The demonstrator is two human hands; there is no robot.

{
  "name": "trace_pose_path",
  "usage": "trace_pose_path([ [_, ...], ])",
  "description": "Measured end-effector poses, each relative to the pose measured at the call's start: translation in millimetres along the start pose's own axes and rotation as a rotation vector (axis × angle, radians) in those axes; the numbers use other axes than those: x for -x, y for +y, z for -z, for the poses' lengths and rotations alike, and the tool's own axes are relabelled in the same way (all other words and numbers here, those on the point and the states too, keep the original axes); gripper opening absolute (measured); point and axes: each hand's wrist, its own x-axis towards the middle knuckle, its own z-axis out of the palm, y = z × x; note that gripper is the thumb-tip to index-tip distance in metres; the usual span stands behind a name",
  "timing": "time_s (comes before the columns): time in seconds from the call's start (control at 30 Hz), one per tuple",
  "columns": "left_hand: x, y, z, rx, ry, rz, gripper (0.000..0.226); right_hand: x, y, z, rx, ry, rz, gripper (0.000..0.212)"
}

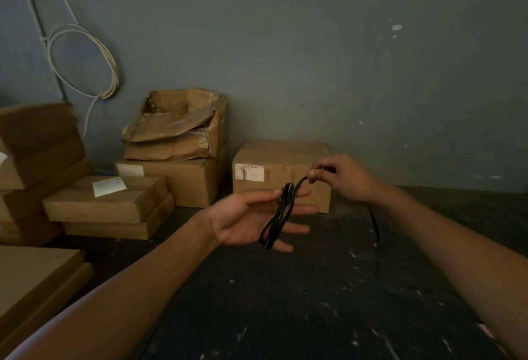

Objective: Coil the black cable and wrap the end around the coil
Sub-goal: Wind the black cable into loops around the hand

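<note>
— Out front, mid-air above the dark floor (285, 302): that's where the black cable (278, 214) is, wound in several loops round the left hand (251, 221).

— How's the left hand set?

— Palm up-ish, fingers (297, 228) straight & spread, pointing right. Loops sit across them, from approx the forefinger down to the little finger. Thumb lies along the top, next to the coil. Hand isn't curled round anything; the cable just hangs on it.

— And the right hand (343, 179)?

— Up & to the right of the left one, close by. Thumb & forefinger pinch the cable, the other fingers curled in. A short stretch of cable runs from the top of the coil up to that pinch.

— Rest of the cable?

— Drops from under the right hand, along the forearm, down toward the floor. Goes dark-on-dark there, so can't tell where it ends.

— Background?

— Grey wall (314, 59). Cardboard box (281, 171) w/ a white label straight behind the hands. Torn box (177, 125) stacked on another to its left. Flat boxes (105, 202) further left, one w/ a paper sheet on top. Pale cable loop (85, 62) hangs on the wall, upper left. Floor is speckled w/ light flecks.
</note>
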Motion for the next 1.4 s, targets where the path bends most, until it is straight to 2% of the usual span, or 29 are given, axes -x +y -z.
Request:
trace_pose_path([
  [0.13, -3, 5, -8, 0.134, -0.114, -0.126, 0.048, 15, 17, -31, -0.164, -0.034, -0.065, 0.019],
  [0.27, -9, 12, -12, 0.174, -0.112, -0.239, 0.047, 31, 13, -65, -0.311, -0.095, -0.121, 0.019],
  [0.43, -12, 24, -4, 0.215, 0.021, -0.315, 0.047, 47, -8, -96, -0.377, -0.208, -0.222, 0.024],
  [0.63, -11, 27, 6, 0.217, 0.231, -0.368, 0.045, 59, -30, -107, -0.422, -0.22, -0.245, 0.022],
  [0.83, -12, 18, 20, 0.212, 0.45, -0.377, 0.039, 62, -41, -108, -0.279, -0.183, -0.175, 0.018],
  [1.07, -10, 6, 36, 0.097, 0.582, -0.29, 0.037, 57, -52, -87, -0.109, -0.174, -0.136, 0.018],
  [1.4, -6, -14, 35, -0.232, 0.579, -0.087, 0.037, 40, -56, -40, 0.171, -0.178, -0.11, 0.019],
])
